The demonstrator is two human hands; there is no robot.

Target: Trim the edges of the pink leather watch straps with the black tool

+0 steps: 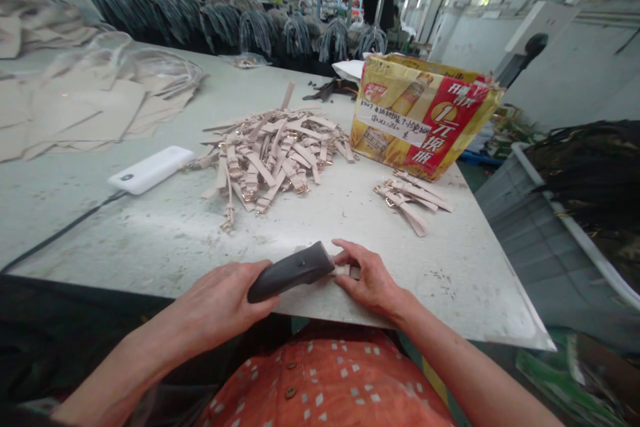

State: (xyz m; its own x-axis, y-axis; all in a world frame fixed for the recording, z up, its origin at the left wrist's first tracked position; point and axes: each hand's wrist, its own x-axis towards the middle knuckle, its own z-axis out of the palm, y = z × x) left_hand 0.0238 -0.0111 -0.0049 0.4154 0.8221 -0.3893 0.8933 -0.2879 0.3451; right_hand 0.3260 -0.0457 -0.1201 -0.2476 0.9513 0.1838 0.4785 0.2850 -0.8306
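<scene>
My left hand (235, 290) is wrapped round a dark grey handheld tool (293, 272) shaped like a hair clipper. The tool's wide end points right and meets a short beige buckle strap (344, 271) near the table's front edge. Thumb and fingers of my right hand (373, 280) pinch that strap, and part of it is hidden by the hand and the tool. Beyond my hands lies a heap of similar beige straps with gold-coloured buckles (275, 157). A smaller bunch of straps (410, 200) rests to the right of the heap.
A yellow and red cardboard box (395, 113) stands behind the smaller bunch. On the left are a white corded device (153, 169) and stacked beige pieces (100, 107). A grey bin (545, 240) with dark material stands past the right edge of the table (125, 240).
</scene>
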